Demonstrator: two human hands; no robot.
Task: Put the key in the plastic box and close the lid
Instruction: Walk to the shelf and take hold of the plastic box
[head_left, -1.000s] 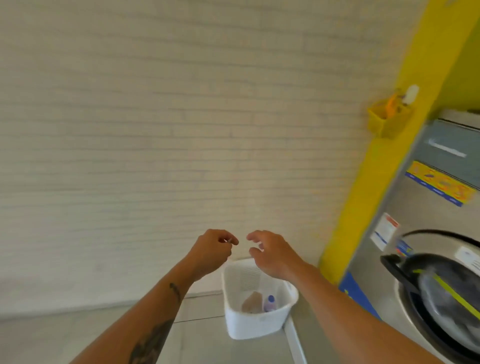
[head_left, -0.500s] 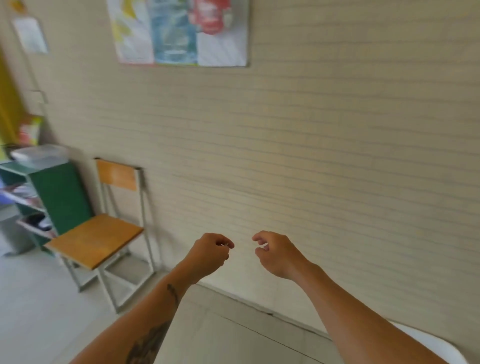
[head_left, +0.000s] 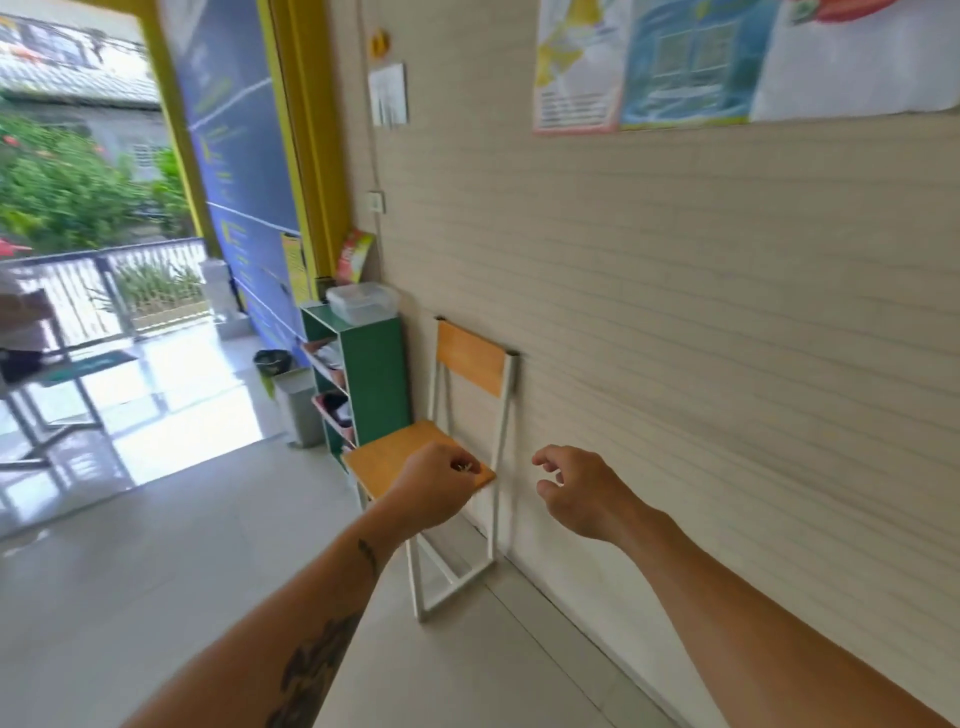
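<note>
A clear plastic box (head_left: 362, 302) with its lid on sits on top of a green shelf unit (head_left: 375, 375) against the wall, far ahead. My left hand (head_left: 434, 487) is held out in front of me, fingers curled around a small brass-coloured key (head_left: 464, 467) that just shows between them. To its right, my right hand (head_left: 582, 491) hangs with fingers loosely apart and nothing in it. Both hands are well short of the box.
A folding chair (head_left: 447, 457) with a wooden seat stands against the wall between me and the shelf. A grey bin (head_left: 300, 405) stands left of the shelf. A table (head_left: 31, 374) is at the far left by the open doorway. Posters hang on the wall.
The view has swung left, from the washing machine and white basket along the wall to the chair, shelf and doorway. Both hands keep the same pose in front of me.
</note>
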